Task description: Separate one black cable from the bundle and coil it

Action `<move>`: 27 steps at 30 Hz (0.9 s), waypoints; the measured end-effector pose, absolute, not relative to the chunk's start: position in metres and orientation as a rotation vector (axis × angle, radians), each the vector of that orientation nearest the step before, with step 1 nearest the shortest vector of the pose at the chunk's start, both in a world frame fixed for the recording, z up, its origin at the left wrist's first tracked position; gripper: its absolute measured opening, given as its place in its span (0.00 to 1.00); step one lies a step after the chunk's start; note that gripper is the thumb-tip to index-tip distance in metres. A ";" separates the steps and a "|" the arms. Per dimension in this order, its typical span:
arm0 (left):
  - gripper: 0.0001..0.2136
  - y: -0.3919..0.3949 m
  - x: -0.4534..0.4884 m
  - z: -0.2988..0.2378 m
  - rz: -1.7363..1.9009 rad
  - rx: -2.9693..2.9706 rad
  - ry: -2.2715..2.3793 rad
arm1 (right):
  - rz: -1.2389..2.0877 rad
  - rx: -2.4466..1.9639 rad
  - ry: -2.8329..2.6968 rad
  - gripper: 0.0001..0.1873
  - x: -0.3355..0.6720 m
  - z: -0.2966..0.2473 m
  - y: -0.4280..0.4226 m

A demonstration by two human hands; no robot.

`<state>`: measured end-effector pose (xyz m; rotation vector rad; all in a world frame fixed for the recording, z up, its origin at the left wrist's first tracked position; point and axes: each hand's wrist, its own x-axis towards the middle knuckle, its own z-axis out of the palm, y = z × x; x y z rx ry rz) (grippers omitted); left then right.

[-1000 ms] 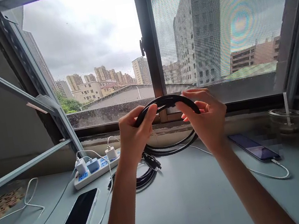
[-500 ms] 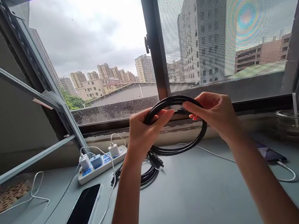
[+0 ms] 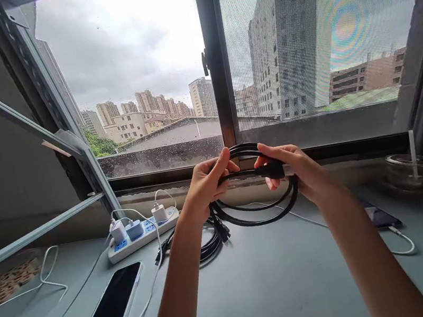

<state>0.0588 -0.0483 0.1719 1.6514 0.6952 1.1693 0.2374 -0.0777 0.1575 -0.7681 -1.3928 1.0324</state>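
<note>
A coiled black cable (image 3: 263,218) hangs in loops above the grey desk (image 3: 280,287), held between both hands in front of the window. My left hand (image 3: 204,186) pinches the left side of the coil with thumb and fingers closed round it. My right hand (image 3: 297,171) grips the right side, its fingers wrapped round the cable's black plug end (image 3: 273,170). More black cable (image 3: 209,244) lies bundled on the desk just below my left wrist.
A white power strip (image 3: 141,234) with chargers sits at the back left. A dark phone (image 3: 109,311) on a white lead lies front left. Another phone (image 3: 381,217) lies right of my right arm. A clear cup with a straw (image 3: 411,167) stands far right.
Both hands have lowered slightly and come closer together. The coil has flattened into smaller loops, and my right hand now grips the plug end.
</note>
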 end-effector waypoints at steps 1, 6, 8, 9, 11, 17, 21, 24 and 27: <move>0.24 -0.048 0.060 0.171 1.171 1.627 0.702 | 1.053 -0.762 -1.374 0.23 0.236 0.158 -0.080; 0.24 -0.047 0.061 0.172 1.178 1.559 0.741 | 1.036 -0.748 -1.364 0.28 0.234 0.159 -0.082; 0.23 -0.046 0.060 0.173 1.186 1.555 0.760 | 0.851 -0.762 -1.353 0.29 0.234 0.159 -0.081; 0.23 -0.046 0.059 0.173 1.189 1.557 0.768 | 0.727 -0.766 -1.354 0.27 0.233 0.158 -0.081; 0.22 -0.044 0.059 0.172 1.185 1.563 0.781 | 0.494 -0.750 -1.401 0.24 0.231 0.157 -0.080; 0.22 -0.040 0.067 0.166 1.122 1.491 0.707 | 0.092 -0.693 -1.647 0.12 0.227 0.152 -0.074; 0.22 -0.042 0.074 0.164 1.136 1.484 0.676 | -0.042 -0.791 -1.472 0.09 0.232 0.150 -0.066; 0.22 -0.041 0.076 0.160 1.139 1.535 0.655 | -0.094 -0.859 -1.348 0.10 0.235 0.147 -0.058; 0.20 -0.034 0.073 0.156 1.073 1.607 0.670 | -0.145 -0.854 -1.286 0.09 0.237 0.143 -0.048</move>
